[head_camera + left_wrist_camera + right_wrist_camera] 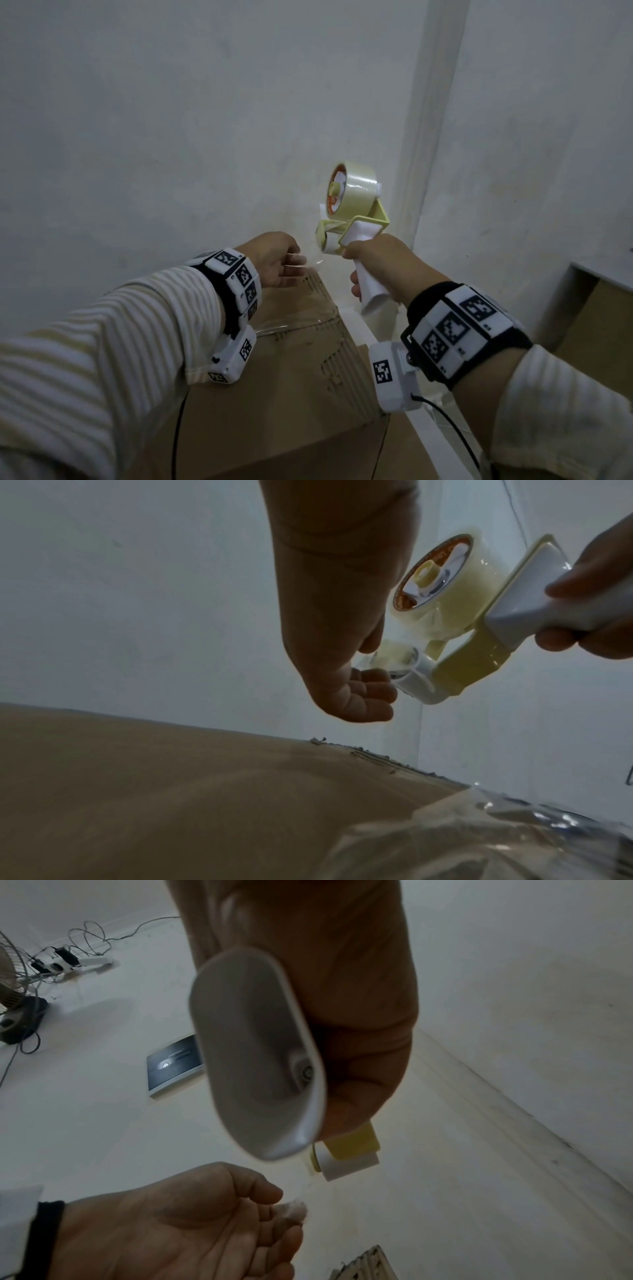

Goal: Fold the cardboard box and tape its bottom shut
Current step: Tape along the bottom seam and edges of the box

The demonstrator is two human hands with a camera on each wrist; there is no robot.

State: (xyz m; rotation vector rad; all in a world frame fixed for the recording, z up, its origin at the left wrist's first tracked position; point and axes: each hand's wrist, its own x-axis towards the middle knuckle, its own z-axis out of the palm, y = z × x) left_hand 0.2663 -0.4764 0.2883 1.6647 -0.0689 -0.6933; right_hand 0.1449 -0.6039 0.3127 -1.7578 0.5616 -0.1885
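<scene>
The right hand clamps the light, rigid tape dispenser by its handle while the left hand pinches the flimsy, sticky tape end above the stiff cardboard box

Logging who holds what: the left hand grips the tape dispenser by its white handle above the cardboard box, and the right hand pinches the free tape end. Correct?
The hands are swapped. In the head view the right hand grips the tape dispenser by its white handle, and the left hand pinches the free tape end above the cardboard box.
</scene>
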